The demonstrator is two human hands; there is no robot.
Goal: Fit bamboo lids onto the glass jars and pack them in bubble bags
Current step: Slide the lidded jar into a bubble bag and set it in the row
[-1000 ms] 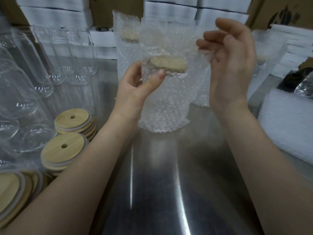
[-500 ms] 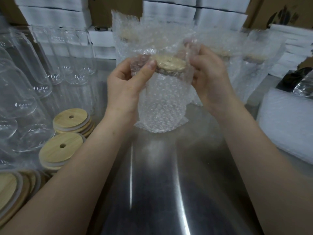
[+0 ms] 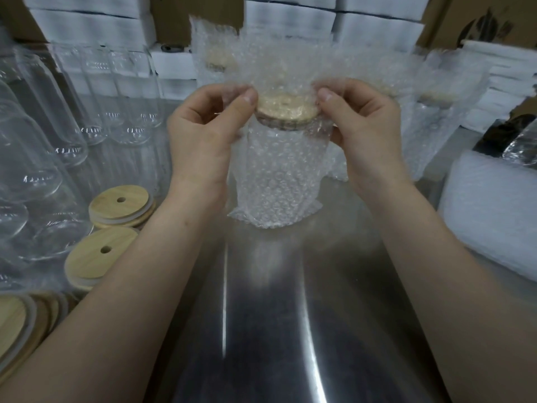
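A glass jar with a bamboo lid (image 3: pixel 286 107) stands inside a clear bubble bag (image 3: pixel 276 184) on the steel table (image 3: pixel 261 330). My left hand (image 3: pixel 203 132) pinches the bag's top at the lid's left side, thumb against the lid rim. On the lid's right side my right hand (image 3: pixel 364 126) pinches the bag the same way. The bag's open mouth stands up above the lid between my thumbs. Loose bamboo lids (image 3: pixel 119 205) with straw holes lie stacked at the left, near empty glass jars (image 3: pixel 43 158).
More bagged jars (image 3: pixel 436 112) stand behind and to the right. White foam sheets (image 3: pixel 488 210) lie at the right edge. White boxes (image 3: pixel 87 27) and brown cartons line the back. More lids (image 3: pixel 17 324) lie at the lower left.
My right hand came down from the air onto the bag at the lid's right side. Both thumbs now press the bag in at the lid rim, and the bag mouth has spread above it.
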